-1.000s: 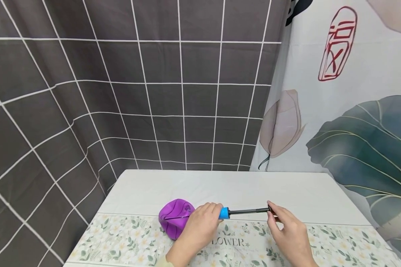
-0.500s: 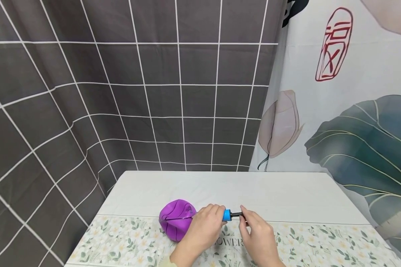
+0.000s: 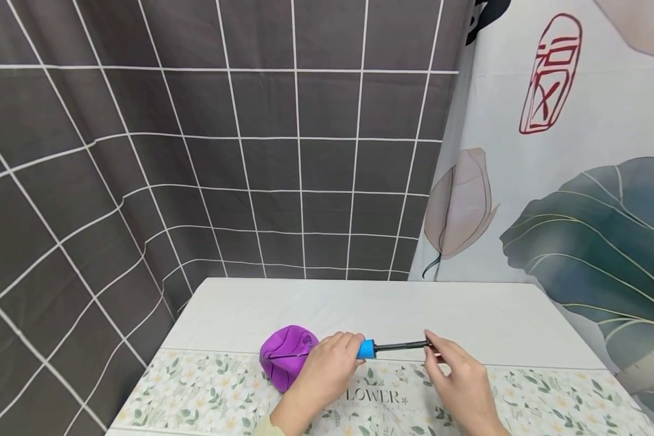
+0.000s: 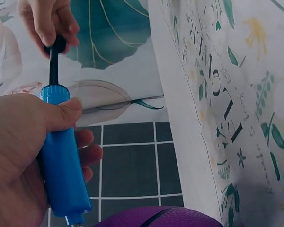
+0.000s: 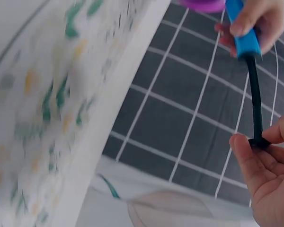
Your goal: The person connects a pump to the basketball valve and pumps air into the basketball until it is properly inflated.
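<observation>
A blue hand pump (image 4: 64,165) lies across my left hand (image 3: 329,366), whose fingers and thumb wrap its barrel. Out of the barrel's right end runs a thin black plunger rod (image 3: 400,346), drawn well out. My right hand (image 3: 460,378) pinches the small black knob (image 5: 259,142) at the rod's far end between thumb and fingers. To the left of my left hand is a dented purple ball (image 3: 286,357) with black seam lines, partly sunken in. In the left wrist view, a metal tip at the pump's lower end meets the ball's edge.
Under the hands is a white table (image 3: 240,303) with a floral-print runner (image 3: 196,387) bearing lettering. A dark grid-patterned curtain (image 3: 327,163) hangs behind and at the left. A white curtain (image 3: 501,236) with leaf prints hangs at the right.
My right hand has pushed the plunger rod left into the pump, then drawn it back out to the right. My left hand and the purple ball stay nearly in place.
</observation>
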Demonstrator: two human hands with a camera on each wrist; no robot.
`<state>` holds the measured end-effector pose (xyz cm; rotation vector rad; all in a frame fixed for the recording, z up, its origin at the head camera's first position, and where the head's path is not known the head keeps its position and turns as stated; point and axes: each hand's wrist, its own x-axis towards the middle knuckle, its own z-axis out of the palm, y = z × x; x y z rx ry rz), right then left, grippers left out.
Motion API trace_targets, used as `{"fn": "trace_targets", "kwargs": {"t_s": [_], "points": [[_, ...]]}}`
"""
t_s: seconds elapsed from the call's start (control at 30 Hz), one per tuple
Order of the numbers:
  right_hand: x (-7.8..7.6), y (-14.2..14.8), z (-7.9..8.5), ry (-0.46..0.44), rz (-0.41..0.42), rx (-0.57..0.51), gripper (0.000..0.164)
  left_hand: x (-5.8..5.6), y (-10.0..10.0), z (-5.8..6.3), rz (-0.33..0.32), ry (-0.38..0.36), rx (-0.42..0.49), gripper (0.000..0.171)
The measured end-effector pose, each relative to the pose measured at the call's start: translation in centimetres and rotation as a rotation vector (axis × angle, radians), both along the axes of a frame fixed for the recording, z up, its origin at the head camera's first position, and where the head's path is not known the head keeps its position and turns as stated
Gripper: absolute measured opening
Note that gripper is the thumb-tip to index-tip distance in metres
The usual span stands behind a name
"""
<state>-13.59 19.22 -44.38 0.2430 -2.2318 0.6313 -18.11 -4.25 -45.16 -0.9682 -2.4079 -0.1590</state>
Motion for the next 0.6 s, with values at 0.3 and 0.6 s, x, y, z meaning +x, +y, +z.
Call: {"fn": "trace_targets", "kwargs": {"t_s": [0.3,0.6], "points": [[0.2,1.7,0.7,0.049,-0.007,-0.001,0.039,0.0,-0.1,0.4,-0.014,-0.007,0.008,0.036],[0.1,-1.6,-0.1,0.114,-0.018,0.022,0.036,0.7,0.7,0.9,0.018,0.022,-0.035,0.037]]}}
